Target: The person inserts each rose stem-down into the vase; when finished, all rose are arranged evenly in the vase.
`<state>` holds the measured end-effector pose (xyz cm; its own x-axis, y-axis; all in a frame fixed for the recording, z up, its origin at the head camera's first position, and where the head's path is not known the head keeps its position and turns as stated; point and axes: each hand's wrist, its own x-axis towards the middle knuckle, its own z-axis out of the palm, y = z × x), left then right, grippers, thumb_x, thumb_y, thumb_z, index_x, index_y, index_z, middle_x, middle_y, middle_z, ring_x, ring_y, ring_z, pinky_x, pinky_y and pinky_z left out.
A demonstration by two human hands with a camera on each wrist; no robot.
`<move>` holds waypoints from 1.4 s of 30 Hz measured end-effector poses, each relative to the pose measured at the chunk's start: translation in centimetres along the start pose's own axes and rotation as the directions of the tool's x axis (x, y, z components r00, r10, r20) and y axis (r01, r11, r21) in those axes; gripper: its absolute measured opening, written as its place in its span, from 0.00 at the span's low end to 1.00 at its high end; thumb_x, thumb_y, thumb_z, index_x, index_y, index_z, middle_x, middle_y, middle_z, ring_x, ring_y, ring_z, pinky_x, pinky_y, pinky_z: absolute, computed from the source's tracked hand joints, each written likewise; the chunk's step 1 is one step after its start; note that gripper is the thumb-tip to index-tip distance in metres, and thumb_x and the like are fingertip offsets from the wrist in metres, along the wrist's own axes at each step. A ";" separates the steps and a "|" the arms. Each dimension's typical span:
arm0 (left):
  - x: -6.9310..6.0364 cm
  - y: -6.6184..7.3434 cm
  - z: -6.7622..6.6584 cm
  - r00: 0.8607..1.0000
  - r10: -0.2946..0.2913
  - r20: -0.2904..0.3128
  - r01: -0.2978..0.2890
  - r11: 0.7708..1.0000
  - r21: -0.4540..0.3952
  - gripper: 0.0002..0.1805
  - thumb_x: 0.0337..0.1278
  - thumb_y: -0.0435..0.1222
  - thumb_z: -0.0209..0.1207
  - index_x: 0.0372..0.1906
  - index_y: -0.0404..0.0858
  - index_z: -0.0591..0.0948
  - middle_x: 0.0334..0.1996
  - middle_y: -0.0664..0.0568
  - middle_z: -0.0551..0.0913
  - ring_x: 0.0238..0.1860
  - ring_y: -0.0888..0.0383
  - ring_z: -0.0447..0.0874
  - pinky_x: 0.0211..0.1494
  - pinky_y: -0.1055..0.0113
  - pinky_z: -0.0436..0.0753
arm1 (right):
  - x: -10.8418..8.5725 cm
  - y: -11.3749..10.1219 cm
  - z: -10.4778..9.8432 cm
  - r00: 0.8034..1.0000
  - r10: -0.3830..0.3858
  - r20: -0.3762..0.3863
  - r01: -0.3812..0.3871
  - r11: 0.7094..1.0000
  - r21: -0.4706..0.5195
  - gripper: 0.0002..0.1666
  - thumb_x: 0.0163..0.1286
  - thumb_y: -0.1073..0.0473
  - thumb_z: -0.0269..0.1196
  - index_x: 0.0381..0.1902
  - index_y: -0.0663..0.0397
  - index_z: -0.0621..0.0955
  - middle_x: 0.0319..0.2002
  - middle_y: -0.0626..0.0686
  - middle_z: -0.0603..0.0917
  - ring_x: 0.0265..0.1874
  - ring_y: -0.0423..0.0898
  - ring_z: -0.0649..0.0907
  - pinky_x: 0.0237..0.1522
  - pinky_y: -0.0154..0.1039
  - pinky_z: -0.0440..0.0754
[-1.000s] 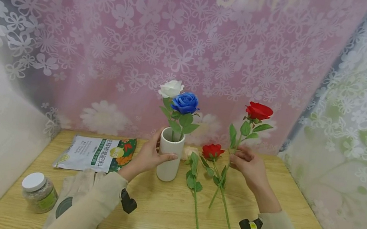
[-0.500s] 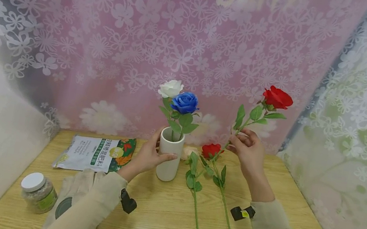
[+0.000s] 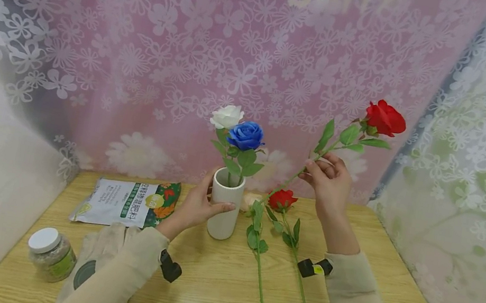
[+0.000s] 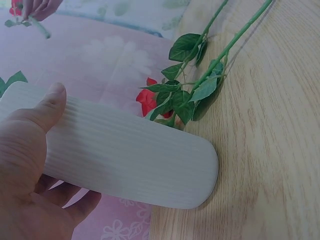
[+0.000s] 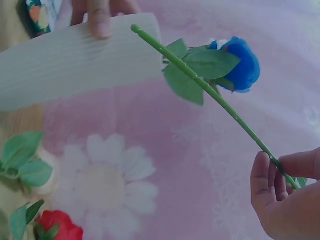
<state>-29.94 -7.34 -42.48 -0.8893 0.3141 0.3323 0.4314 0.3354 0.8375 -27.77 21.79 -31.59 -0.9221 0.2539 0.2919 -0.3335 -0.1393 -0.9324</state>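
A white ribbed vase (image 3: 223, 218) stands upright on the table, with a white rose (image 3: 227, 116) and a blue rose (image 3: 246, 136) in it. The left hand (image 3: 197, 208) grips its side, thumb across the front. To the right, the right hand (image 3: 328, 187) pinches the stem of a red rose (image 3: 386, 118) in the air, bloom tilted up to the right. In the right wrist view the bare end of this green stem (image 5: 200, 82) points toward the vase (image 5: 75, 62), at its mouth end.
A second red rose (image 3: 282, 200) and a pale rose (image 3: 251, 203) lie on the table (image 3: 209, 296) right of the vase. At the left are a printed packet (image 3: 118, 203), a lidded jar (image 3: 53, 255) and gloves (image 3: 107, 239), partly under the left sleeve. A curtain (image 3: 191, 57) hangs behind.
The right hand has risen and moved slightly left with the red rose, lifting it off the table area and tilting its bloom further right. The left hand and vase have stayed in place.
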 end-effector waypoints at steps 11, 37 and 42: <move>0.1 -0.3 0.0 1.000 0.017 -0.008 -0.017 1.000 0.002 0.55 0.60 0.45 0.76 0.85 0.56 0.54 0.73 0.47 0.74 0.69 0.38 0.79 0.61 0.40 0.86 | 0.4 -0.7 2.1 0.994 -0.048 -0.095 0.059 0.991 0.123 0.17 0.73 0.70 0.66 0.53 0.56 0.72 0.30 0.46 0.81 0.33 0.45 0.86 0.39 0.38 0.91; 0.2 -0.3 0.0 1.000 0.014 0.004 -0.014 1.000 -0.018 0.55 0.61 0.43 0.76 0.85 0.56 0.54 0.74 0.47 0.73 0.70 0.38 0.78 0.63 0.39 0.84 | -0.8 3.9 6.5 0.989 -0.145 0.033 0.144 0.988 0.050 0.17 0.74 0.76 0.63 0.52 0.60 0.69 0.32 0.49 0.79 0.32 0.44 0.88 0.40 0.39 0.92; 0.2 -0.3 0.0 1.000 0.013 0.002 -0.013 1.000 -0.015 0.55 0.60 0.43 0.76 0.85 0.53 0.54 0.74 0.46 0.73 0.70 0.38 0.78 0.63 0.39 0.84 | -1.0 4.3 7.3 0.990 -0.137 0.038 0.136 0.991 0.016 0.21 0.74 0.75 0.63 0.59 0.64 0.69 0.33 0.50 0.81 0.32 0.45 0.89 0.40 0.40 0.92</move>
<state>-30.25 -7.41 -42.71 -0.8835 0.3198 0.3423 0.4405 0.3183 0.8394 -29.71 13.91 -34.32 -0.8746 0.2340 0.4247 -0.4593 -0.1192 -0.8803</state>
